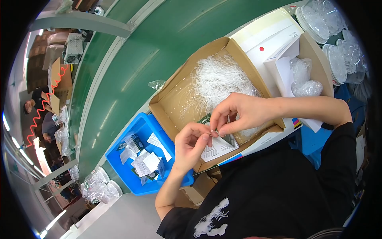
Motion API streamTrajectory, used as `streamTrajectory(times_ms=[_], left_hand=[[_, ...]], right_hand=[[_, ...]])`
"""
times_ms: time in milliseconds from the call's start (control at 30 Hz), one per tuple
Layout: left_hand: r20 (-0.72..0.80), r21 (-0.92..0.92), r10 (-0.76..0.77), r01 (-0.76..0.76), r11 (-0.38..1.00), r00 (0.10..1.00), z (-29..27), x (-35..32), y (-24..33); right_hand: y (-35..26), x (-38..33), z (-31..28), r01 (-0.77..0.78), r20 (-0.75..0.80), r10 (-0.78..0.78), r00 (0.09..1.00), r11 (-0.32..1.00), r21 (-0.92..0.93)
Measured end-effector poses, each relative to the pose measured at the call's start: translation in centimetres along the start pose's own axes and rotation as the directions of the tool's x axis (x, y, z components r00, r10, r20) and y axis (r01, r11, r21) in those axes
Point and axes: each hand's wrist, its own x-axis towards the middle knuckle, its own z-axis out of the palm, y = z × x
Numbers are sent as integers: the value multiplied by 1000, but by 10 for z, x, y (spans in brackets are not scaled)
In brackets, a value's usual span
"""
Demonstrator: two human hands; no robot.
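Note:
My left hand point(191, 144) and my right hand point(238, 115) meet over the near end of a shallow cardboard tray point(167, 99). Both are closed, thumb and fingertips pinching a thin white strand point(215, 132) between them; its ends are too small to make out. Just under the fingertips is a white printed card point(219, 149) with a dark green part; whether the strand runs through it I cannot tell. Beyond my right hand, a loose heap of thin white plastic strands point(223, 77) fills much of the tray, with stray bits scattered on its bottom.
Left of the tray stands a blue plastic bin point(119, 165) holding several folded cards point(147, 162). Clear plastic containers point(101, 187) sit at the lower left, more point(338, 51) at the far right. A green conveyor belt point(135, 75) runs behind. Another person point(39, 103) is at far left.

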Motion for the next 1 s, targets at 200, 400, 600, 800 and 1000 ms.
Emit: streamTrajectory(times_ms=[200,400,600,800,1000], left_hand=[[98,-64,-52,58,996,994,-6,0,-4],[28,55,10,-11,998,1000,-2,2,-4],[-19,-15,33,-33,999,999,2,2,-5],[-15,-8,35,-35,999,999,4,1,-7],[9,39,34,-34,999,999,5,2,-8]], right_hand=[[0,0,1,-3,-22,4,1000,999,35],[-1,0,0,7,-52,-6,999,999,33],[-3,0,-2,-18,-91,19,996,1000,17],[-2,0,-1,2,-64,2,998,998,57],[-3,-1,-1,-8,-56,6,998,999,-39]])
